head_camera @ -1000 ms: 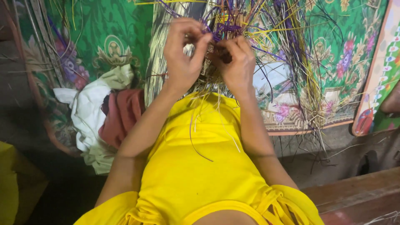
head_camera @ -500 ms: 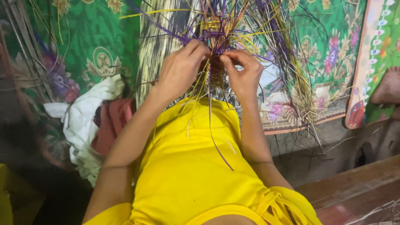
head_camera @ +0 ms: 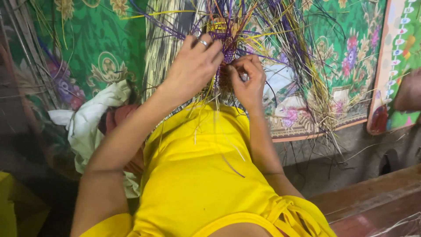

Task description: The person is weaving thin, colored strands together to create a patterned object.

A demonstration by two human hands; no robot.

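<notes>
A half-woven piece of purple, yellow and natural straw strands (head_camera: 226, 39) stands up in front of my knees, its loose ends fanning out in all directions. My left hand (head_camera: 193, 66), with a ring on one finger, pinches strands at the left side of the woven core. My right hand (head_camera: 247, 81) grips strands just right of it, fingers curled in. Both hands meet at the purple woven part. My lap is covered by a yellow garment (head_camera: 201, 175).
A green floral mat (head_camera: 87, 48) lies on the floor beyond my legs. A heap of white and red cloth (head_camera: 94, 123) sits at the left. A wooden beam (head_camera: 372, 193) runs along the lower right. A colourful bordered mat (head_camera: 401, 48) is at far right.
The view has tilted and drawn closer. My hands have shifted slightly lower on the weave, the left now reaching over the strands, still working the same purple section.
</notes>
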